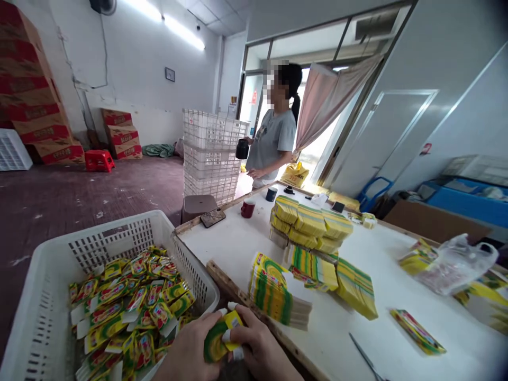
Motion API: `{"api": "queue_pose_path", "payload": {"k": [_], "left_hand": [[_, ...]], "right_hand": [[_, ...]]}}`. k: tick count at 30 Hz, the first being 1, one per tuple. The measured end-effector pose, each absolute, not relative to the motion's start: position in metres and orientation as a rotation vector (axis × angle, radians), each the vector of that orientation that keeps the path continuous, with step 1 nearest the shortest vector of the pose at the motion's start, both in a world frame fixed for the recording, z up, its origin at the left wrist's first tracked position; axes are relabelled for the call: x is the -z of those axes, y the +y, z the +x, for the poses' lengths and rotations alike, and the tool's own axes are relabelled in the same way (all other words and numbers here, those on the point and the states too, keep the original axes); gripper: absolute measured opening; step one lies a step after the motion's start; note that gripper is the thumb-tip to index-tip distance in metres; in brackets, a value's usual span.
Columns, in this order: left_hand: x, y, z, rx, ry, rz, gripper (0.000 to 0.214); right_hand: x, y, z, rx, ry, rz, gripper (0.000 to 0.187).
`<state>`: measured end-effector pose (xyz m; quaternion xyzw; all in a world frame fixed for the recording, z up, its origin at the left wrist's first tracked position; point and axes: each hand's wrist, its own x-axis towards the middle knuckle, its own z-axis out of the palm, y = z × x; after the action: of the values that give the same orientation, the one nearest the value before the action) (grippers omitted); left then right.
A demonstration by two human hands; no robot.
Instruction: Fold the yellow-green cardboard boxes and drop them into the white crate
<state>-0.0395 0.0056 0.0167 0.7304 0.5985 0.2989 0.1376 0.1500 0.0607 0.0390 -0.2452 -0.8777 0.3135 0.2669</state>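
Both my hands meet at the table's near edge around one small yellow-and-green carton (217,338). My left hand (194,341) grips its left side, and my right hand (254,336) pinches its right end with thumb and fingers. White covers sit on some fingertips. To the left stands a white plastic crate (42,296) holding many small yellow, green and red cartons (135,307). Just beyond my hands, a fanned stack of flat cartons (273,296) lies on the white table (333,338). More flat stacks (313,225) are piled behind it.
Scissors (365,357) and a single flat carton (416,330) lie to the right, near a clear plastic bag (456,264). A phone (212,217), a red mug (248,209) and a dark mug (271,194) are at the far edge. A person (273,132) stands beside stacked crates (210,153).
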Motion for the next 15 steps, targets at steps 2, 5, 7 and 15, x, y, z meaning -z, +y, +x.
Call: {"api": "queue_pose_path", "payload": {"k": [2,5,7,15], "left_hand": [[-0.021,0.003,-0.040,-0.798,1.775,2.061,0.062],[-0.033,-0.002,-0.040,-0.713,1.762,1.995,0.067],[-0.039,-0.004,-0.038,-0.685,1.738,1.967,0.066],[-0.030,0.002,-0.036,-0.692,1.770,1.906,0.064]], "right_hand": [[-0.042,0.059,0.149,-0.830,-2.396,-0.661,0.018],[-0.039,0.056,0.149,-0.798,-2.434,-0.620,0.020],[-0.030,0.055,0.150,-0.767,-2.400,-0.566,0.031],[0.018,0.052,0.136,-0.666,-2.170,-0.698,0.053]]}}
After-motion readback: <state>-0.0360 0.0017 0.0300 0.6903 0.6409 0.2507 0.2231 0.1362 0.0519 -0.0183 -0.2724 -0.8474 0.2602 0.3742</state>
